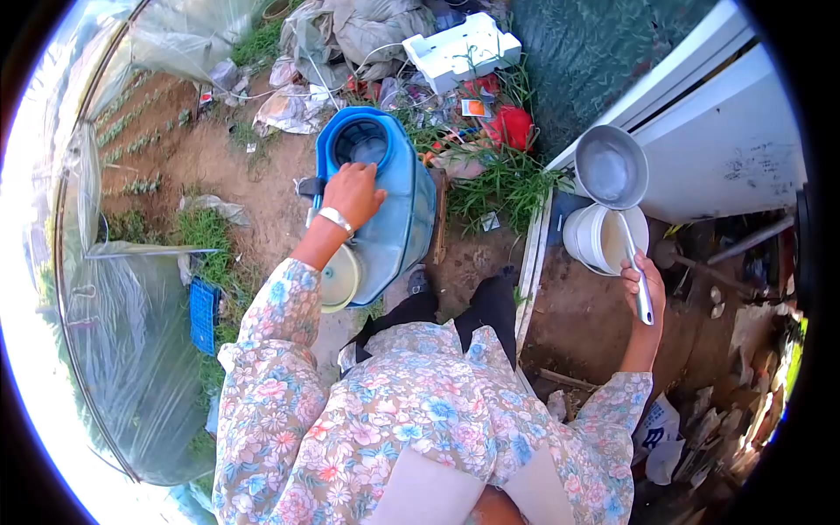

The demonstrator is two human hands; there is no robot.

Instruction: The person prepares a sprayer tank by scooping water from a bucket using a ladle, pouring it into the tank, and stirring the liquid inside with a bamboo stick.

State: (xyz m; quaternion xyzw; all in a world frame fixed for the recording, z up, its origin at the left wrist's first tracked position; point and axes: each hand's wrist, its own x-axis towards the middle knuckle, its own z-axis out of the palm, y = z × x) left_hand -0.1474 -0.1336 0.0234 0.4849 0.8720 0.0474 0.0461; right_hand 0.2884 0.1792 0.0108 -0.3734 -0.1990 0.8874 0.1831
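Observation:
A blue plastic tank (pixel 418 210) with a round dark opening at its top stands in front of me. My left hand (pixel 353 194) rests at the near rim of that opening; its fingertips reach over the edge and it is too small to tell what, if anything, they grip. Below the left forearm sits a round pale yellowish lid (pixel 341 278) beside the tank. At the right, my right hand (pixel 643 284) is closed round the long handle of a metal ladle (pixel 611 166). The ladle's bowl is above a white bucket (pixel 582 236), whose inside is partly hidden by the handle.
A white foam box (pixel 464 51) and a red bag (pixel 511 128) lie among rubbish and grass. A blue crate (pixel 203 315) is by the plastic sheeting at the left. A white door panel (pixel 726 140) stands at the right, with clutter below it.

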